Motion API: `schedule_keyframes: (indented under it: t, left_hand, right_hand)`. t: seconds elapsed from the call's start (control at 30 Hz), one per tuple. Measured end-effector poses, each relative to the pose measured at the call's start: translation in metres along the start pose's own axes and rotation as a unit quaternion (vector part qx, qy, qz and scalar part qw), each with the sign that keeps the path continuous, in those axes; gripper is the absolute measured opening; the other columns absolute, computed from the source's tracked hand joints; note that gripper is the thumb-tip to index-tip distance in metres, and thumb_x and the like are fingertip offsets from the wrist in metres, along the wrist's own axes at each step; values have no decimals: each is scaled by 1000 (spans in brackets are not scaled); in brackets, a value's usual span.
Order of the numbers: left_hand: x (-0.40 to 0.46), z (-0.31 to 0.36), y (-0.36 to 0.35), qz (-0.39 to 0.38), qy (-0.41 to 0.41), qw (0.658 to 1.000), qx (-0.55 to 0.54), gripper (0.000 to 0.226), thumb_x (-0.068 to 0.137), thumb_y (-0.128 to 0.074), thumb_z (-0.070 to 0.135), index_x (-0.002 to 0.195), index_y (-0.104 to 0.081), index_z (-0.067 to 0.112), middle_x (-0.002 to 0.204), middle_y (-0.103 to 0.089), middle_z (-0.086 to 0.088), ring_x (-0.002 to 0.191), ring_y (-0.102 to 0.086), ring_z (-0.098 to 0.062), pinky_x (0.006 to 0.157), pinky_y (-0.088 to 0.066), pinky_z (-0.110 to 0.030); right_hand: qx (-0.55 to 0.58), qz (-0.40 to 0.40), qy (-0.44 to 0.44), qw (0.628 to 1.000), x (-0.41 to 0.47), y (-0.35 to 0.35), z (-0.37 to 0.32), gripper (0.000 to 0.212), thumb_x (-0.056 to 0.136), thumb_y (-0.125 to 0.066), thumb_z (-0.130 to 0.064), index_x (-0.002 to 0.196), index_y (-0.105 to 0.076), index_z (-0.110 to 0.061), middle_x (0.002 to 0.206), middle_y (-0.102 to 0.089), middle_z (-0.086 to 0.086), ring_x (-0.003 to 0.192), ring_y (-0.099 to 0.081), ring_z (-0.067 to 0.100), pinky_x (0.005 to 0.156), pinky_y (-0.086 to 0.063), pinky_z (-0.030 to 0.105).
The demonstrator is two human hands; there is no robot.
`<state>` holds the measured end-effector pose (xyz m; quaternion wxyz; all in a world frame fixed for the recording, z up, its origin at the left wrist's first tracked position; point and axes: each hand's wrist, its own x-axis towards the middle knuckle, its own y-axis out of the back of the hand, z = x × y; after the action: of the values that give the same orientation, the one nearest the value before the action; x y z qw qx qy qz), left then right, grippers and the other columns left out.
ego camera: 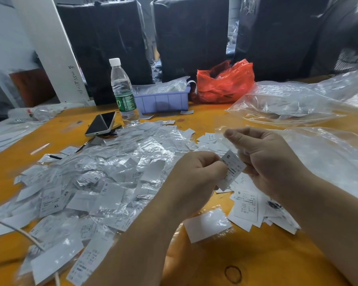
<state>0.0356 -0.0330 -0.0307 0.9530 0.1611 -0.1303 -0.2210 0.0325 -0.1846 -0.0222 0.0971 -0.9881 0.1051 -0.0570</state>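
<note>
Both forearms enter from the lower edge over the orange table. Left hand, centre frame: fingers curled, thumb and forefinger pinching the left edge of a white size label marked S. The label stands nearly upright, long axis running bottom to top of frame, S end uppermost. Right hand, just right of the label: thumb and forefinger closed on a small clear sleeve, held above the label; whether its mouth is open cannot be told. Judgement: insertion turns on the S end lying below the sleeve, so the left hand, nearer, would carry it upward. Bagged labels are heaped at left.
</note>
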Motion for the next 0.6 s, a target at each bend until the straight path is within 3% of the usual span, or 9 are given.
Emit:
schedule_keyframes:
  t: [0.17,0.6]
  left_hand:
    - [0,0,-1,17,-2,1000,15,30,76,-49,33,72,-67,10,57,-55,7,53,-46,-6,54,-39,-27]
    - [0,-1,-1,28,17,999,12,34,73,-48,34,78,-70,9,55,-59,12,51,-48,-3,49,-40,-20]
  right_hand:
    - [-2,-12,0,1000,-1,0,0,28,64,-73,-31,82,-66,-11,44,-44,-9,36,-26,5,42,-29,22]
    - [15,2,3,1000,-1,-1,0,32,67,-75,-33,71,-55,-7,36,-38,-9,32,-23,6,34,-26,17]
